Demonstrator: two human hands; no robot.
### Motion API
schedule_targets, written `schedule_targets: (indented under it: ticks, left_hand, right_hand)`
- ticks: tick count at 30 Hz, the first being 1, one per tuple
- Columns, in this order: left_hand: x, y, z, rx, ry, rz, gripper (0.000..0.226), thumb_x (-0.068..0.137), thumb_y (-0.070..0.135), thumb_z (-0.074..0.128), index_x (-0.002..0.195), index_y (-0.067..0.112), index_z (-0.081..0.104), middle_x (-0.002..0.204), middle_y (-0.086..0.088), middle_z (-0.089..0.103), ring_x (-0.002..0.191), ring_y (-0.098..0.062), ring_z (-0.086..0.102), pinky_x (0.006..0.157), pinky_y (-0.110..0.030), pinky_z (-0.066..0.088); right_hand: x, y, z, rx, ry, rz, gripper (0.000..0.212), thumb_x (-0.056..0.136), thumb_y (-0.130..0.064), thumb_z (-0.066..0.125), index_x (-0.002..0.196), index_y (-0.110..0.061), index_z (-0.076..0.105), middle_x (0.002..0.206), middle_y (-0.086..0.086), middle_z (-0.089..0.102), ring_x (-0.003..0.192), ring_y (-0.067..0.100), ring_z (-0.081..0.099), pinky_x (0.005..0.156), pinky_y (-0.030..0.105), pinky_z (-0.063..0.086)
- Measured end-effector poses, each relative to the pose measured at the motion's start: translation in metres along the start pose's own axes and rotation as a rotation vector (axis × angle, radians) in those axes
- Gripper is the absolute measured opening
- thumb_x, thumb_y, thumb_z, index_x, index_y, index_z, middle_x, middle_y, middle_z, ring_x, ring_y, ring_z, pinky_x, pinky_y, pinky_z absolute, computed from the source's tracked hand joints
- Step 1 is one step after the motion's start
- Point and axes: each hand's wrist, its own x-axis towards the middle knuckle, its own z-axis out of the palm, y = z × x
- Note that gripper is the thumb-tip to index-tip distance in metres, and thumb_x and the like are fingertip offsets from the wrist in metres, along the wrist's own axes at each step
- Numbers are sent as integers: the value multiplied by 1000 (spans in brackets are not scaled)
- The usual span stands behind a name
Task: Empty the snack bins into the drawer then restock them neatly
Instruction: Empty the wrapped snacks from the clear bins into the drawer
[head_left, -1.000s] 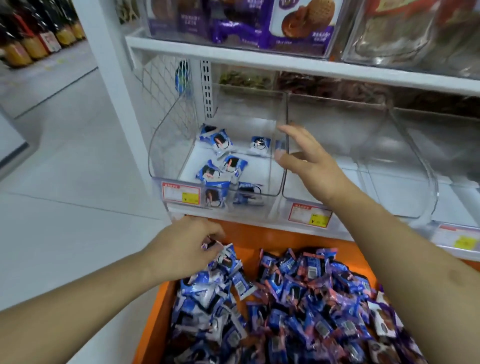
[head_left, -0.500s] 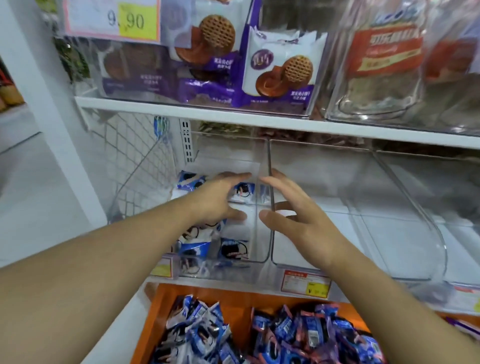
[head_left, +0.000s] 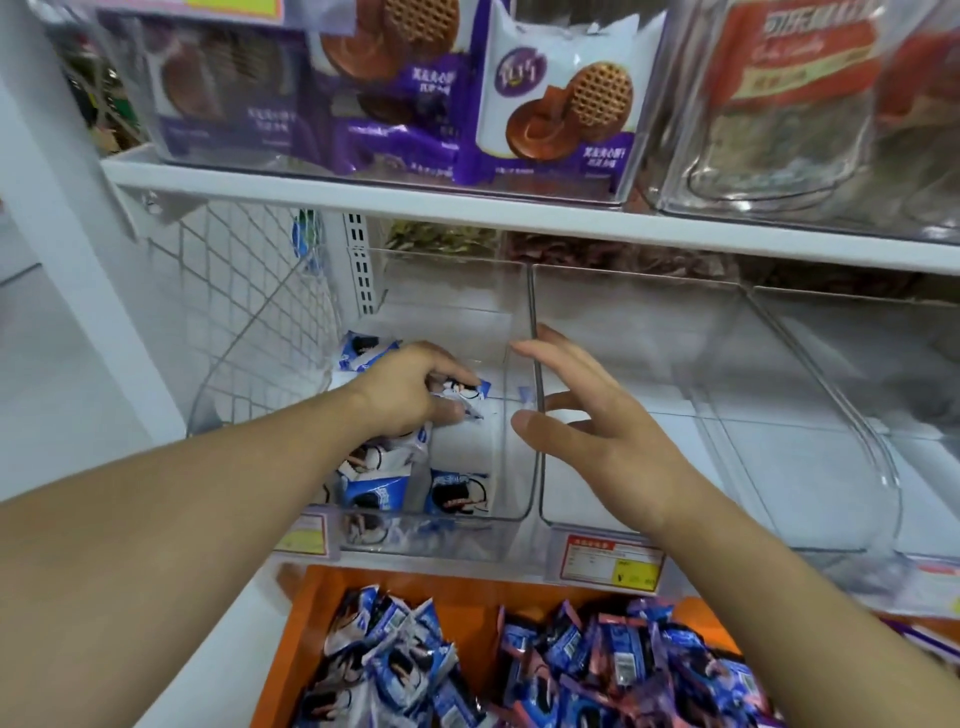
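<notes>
We take the clear left bin (head_left: 511, 364) on the middle shelf (head_left: 519, 221) as our ref pt. Our left hand (head_left: 410, 395) is inside it, toward its rear-left, fingers curled round a blue-white snack pkt (head_left: 467, 392), pinching it betw thumb and fingertips. More blue-white pkts (head_left: 384, 478) lie in the same bin: one behind the hand at the back-left corner, several stacked under the wrist, two standing vs the bin's front wall. Our right hand (head_left: 587, 421) hovers at the bin's right wall, where it meets the next bin (head_left: 727, 415); fingers spread and slightly bent, holding nothing, w/ the thumb pointing toward the left bin; we can't tell if any fingertip touches the wall. Right of our ref bin the next bin shows only its bare bottom. Below the left bin's front edge sit price tags (head_left: 613, 558), red-yellow. Lower still, in front of the bin, the orange drawer (head_left: 296, 639) stands open w/ a heap of pkts (head_left: 519, 670): blue-white ones to the left, blue-pink ones to the right. Above the ref bin, the upper shelf carries clear bins w/ purple biscuit packs (head_left: 550, 104), and right of those a red-labelled bag (head_left: 800, 78).
</notes>
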Motion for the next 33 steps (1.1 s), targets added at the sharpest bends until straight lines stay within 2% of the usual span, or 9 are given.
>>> schedule_targets:
  ticks: [5, 10, 13, 17, 19, 24, 28, 30, 33]
  left_hand:
    - [-22, 28, -24, -81, 181, 21, 35, 86, 33, 84, 118, 41, 75, 123, 16, 67, 108, -8, 63, 103, -32, 53]
    - [-93, 79, -55, -218, 246, 103, 37, 85, 29, 84, 118, 45, 75, 120, 18, 67, 106, -5, 63, 99, -24, 50]
    - [-148, 97, -54, -186, 223, 130, 38, 84, 30, 83, 117, 48, 74, 124, 23, 64, 109, -5, 63, 90, -18, 49]
    - [-208, 86, -15, -168, 95, 66, 39, 84, 33, 84, 118, 49, 73, 128, 22, 59, 111, -5, 61, 91, -14, 47]
    - [-227, 71, 8, -102, 43, 24, 37, 85, 37, 84, 118, 48, 71, 128, 23, 57, 112, -3, 59, 90, -16, 46]
    - [-248, 35, 45, -8, -19, -67, 32, 86, 38, 83, 117, 42, 73, 116, 19, 56, 98, 1, 56, 82, -12, 41]
    - [-257, 8, 55, 176, -152, -156, 50, 83, 51, 82, 128, 35, 69, 135, 15, 45, 128, -5, 43, 107, -22, 42]
    - [-259, 0, 53, 307, -173, -204, 51, 81, 57, 79, 126, 36, 69, 139, 10, 44, 134, -14, 39, 115, -32, 38]
    - [-260, 12, 39, 317, -119, -186, 39, 85, 56, 70, 119, 36, 70, 123, 16, 53, 120, -8, 52, 107, -32, 45]
  right_hand:
    - [0, 1, 0, 4, 4, 5, 50, 97, -44, 69, 137, -66, 49, 157, -43, 24, 121, -6, 54, 93, 20, 50]
    - [1, 0, 1, 16, 12, 12, 50, 96, -44, 70, 138, -64, 50, 160, -36, 26, 123, 0, 55, 94, 20, 49]
    - [1, -3, 1, 10, 32, 20, 51, 96, -41, 71, 141, -57, 52, 161, -32, 28, 120, 0, 56, 85, 8, 48]
    - [-3, -8, 1, -2, 25, 37, 52, 97, -39, 71, 144, -53, 52, 162, -27, 30, 114, -4, 59, 83, 1, 43]
    - [-3, -9, 2, -26, 23, 31, 52, 97, -39, 71, 144, -53, 52, 163, -23, 30, 115, 1, 61, 88, 6, 44]
    - [-1, -1, 3, -73, 22, 0, 52, 95, -45, 70, 142, -59, 51, 166, -19, 28, 119, 12, 64, 104, 33, 50]
    - [-1, -2, 3, -73, 20, -9, 52, 94, -48, 69, 141, -61, 51, 167, -18, 27, 120, 14, 63, 106, 37, 50]
    - [-2, -3, 4, -81, 16, -2, 52, 95, -48, 68, 142, -60, 49, 167, -19, 26, 120, 13, 63, 104, 33, 49]
    - [-5, -7, 4, -81, 24, 17, 53, 99, -42, 68, 146, -56, 49, 168, -19, 25, 118, 5, 61, 92, 11, 44]
